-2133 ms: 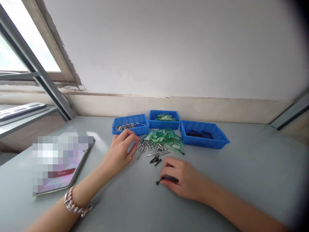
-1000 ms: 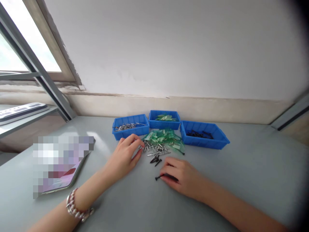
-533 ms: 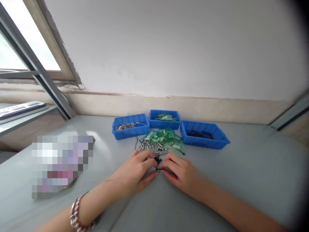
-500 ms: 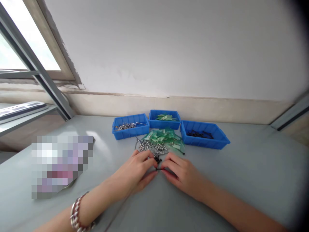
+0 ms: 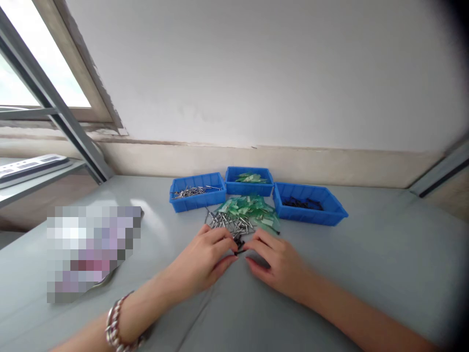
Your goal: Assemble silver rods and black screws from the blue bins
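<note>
The left hand [image 5: 205, 256] has come across to meet the right hand [image 5: 276, 261]; both pinch one black screw [image 5: 240, 252] between fingertips, at the near edge of the mixed pile [image 5: 244, 216]

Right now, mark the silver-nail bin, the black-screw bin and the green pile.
silver-nail bin [image 5: 196, 203]: head view, front wall.
black-screw bin [image 5: 311, 218]: head view, front wall.
green pile [image 5: 251, 208]: head view, pile's middle.

Left hand [image 5: 205, 255], right hand [image 5: 276, 261] on black screw [image 5: 239, 251]
</note>
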A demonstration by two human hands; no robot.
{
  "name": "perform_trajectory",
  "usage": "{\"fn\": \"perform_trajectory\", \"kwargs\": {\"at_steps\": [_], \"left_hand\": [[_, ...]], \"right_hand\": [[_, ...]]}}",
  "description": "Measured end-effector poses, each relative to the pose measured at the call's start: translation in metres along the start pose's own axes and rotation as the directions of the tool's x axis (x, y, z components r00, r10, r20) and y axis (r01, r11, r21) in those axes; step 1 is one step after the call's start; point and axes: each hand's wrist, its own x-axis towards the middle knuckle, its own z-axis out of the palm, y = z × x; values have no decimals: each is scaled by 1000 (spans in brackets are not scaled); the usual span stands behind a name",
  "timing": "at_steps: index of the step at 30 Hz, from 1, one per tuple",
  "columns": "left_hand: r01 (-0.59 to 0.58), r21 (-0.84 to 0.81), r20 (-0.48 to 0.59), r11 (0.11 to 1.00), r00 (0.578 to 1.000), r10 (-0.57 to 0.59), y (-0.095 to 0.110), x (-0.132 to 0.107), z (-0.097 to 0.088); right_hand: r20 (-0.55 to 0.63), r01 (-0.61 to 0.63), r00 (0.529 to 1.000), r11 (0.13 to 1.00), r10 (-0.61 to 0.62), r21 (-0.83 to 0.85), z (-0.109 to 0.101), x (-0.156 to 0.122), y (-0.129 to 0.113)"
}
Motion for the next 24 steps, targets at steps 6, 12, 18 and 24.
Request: {"fn": "perform_trajectory", "kwargs": {"at_steps": [6,12,18,24], "left_hand": [[-17,-23,-33,1000,999,16,0,0,0],[20,-4,-24,1000,1000,-20,0,0,0],[57,-22,5,998,998,-57,3,0,-1],[43,-42,18,998,999,-42,1,0,2]], "right_hand": [[-6,-1,1000,1000,1,9,1,-1,1],[-39,28,999,999,-26,37,1,1,0],[-94,79,993,996,-75,40,1,3,-1],[-83,94,993,994,-90,49,1,1,-3]]}}
